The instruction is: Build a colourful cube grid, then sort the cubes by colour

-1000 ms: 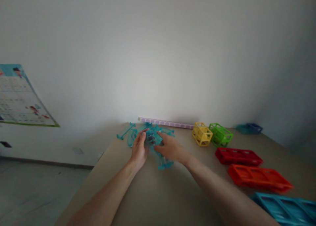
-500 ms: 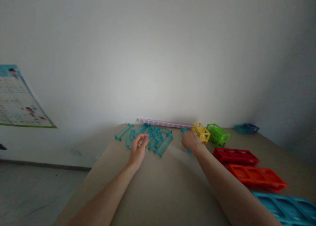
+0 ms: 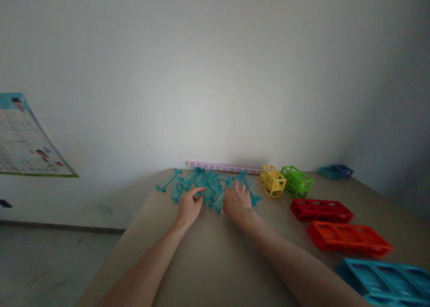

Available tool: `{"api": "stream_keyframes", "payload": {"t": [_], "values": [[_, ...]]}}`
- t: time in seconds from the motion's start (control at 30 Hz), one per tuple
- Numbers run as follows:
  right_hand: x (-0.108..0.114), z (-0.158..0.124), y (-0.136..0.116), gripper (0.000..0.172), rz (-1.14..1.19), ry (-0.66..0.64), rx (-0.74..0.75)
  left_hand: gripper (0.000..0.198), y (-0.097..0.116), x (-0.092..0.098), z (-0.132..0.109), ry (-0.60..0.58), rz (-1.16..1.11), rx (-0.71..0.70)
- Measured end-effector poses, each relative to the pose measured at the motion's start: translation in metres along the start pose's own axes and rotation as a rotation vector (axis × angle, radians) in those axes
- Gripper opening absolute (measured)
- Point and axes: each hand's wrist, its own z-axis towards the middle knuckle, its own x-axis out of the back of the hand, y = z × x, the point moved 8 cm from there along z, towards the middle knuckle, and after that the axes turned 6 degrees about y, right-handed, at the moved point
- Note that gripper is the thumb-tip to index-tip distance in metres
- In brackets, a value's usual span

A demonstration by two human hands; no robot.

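A pile of clear teal plastic track pieces (image 3: 204,185) lies at the far middle of the tan table (image 3: 215,262). My left hand (image 3: 188,204) rests at the pile's near left edge, fingers curled, index finger touching a piece. My right hand (image 3: 237,200) lies palm down on the pile's right side, fingers stretched over the pieces. A single teal piece (image 3: 251,194) lies just right of that hand. I cannot see anything gripped in either hand.
To the right stand a yellow cage block (image 3: 272,181) and a green cage block (image 3: 296,181), then a red frame (image 3: 321,210), an orange frame (image 3: 349,239) and a teal frame (image 3: 386,279). A purple strip (image 3: 223,167) lies along the wall. A poster (image 3: 23,139) hangs at left.
My right hand went right toward the yellow block with a teal piece, then came back to the pile; a teal piece now lies right of it. The left hand barely moved.
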Motion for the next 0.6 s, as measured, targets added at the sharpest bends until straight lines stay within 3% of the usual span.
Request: {"api": "stream_keyframes", "payload": {"t": [0.1, 0.33, 0.6], "values": [[-0.003, 0.002, 0.008, 0.029, -0.014, -0.012, -0.021, 0.025, 0.001, -0.006, -0.003, -0.063, 0.014, 0.003], [0.009, 0.019, 0.038, 0.032, -0.046, 0.069, -0.089, 0.018, 0.000, -0.007, -0.003, -0.048, -0.038, -0.017], [0.002, 0.033, 0.065, 0.033, -0.004, -0.032, -0.149, 0.017, -0.002, -0.007, -0.001, -0.035, -0.040, -0.020]]}}
